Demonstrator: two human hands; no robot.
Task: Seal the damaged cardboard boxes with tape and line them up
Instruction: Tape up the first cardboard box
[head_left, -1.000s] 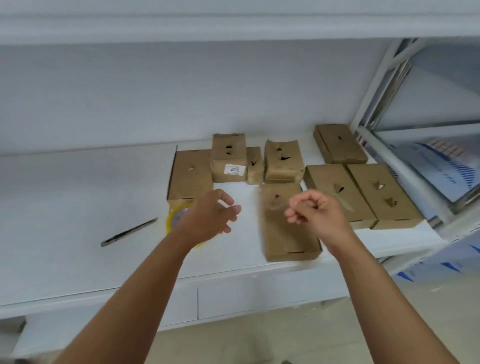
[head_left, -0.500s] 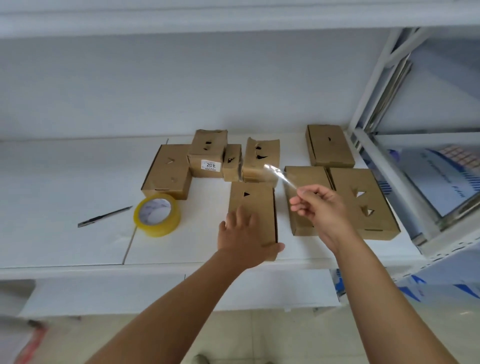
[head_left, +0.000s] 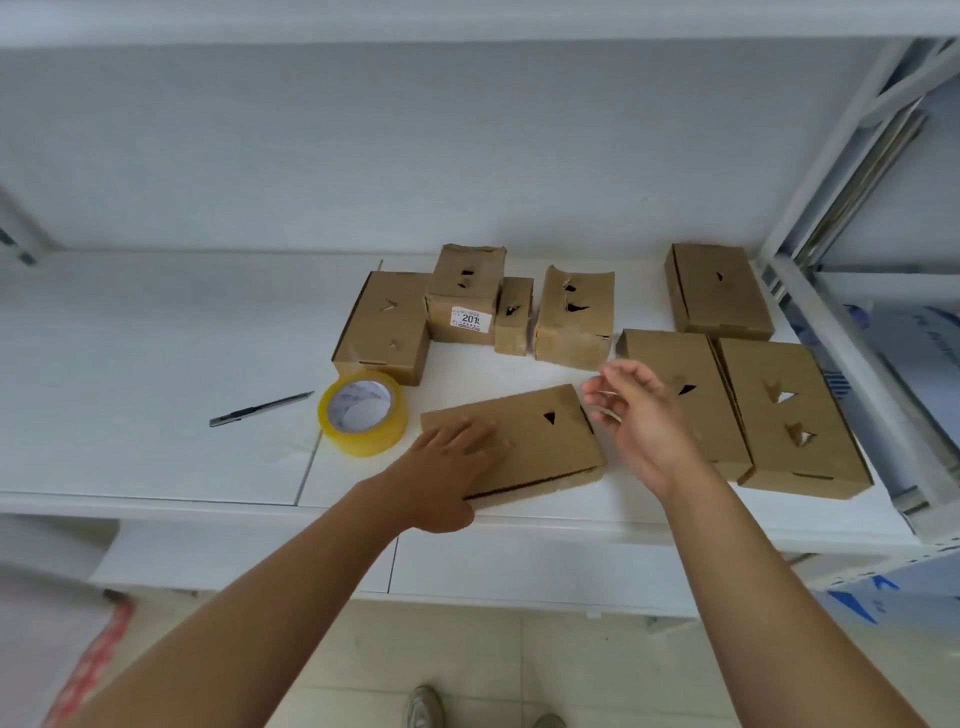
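at the bottom edge, the tips of two shoes (head_left: 423, 704) are seen on the tiled floor. above them, the front edge of the white shelf (head_left: 156, 499) is crossed by both forearms. the left hand (head_left: 441, 467) is laid flat, with the fingers straight and a little spread, on the near box (head_left: 524, 436), which lies turned at an angle close to the shelf edge; a small triangular hole is seen in its top. the right hand (head_left: 639, 415) is held in the air just beside the right end of this box, with the fingers loosely bent; something thin and clear seems to be there at the fingertips, but it cannot be told if it is pinched.

just left of the near box, a roll of yellowish tape (head_left: 363, 413) is lying flat, and further left a dark utility knife (head_left: 262, 409) is placed apart from it. to the right, two flat boxes are set side by side and touching: the middle box (head_left: 696, 374), partly hidden by the right hand, and the right box (head_left: 789, 415) with several cuts in its top.

further back, a row of four damaged boxes (head_left: 478, 306) is standing close together, one carrying a white label. a single box (head_left: 719, 291) is lying at the far right, near the metal shelf frame (head_left: 831, 171).
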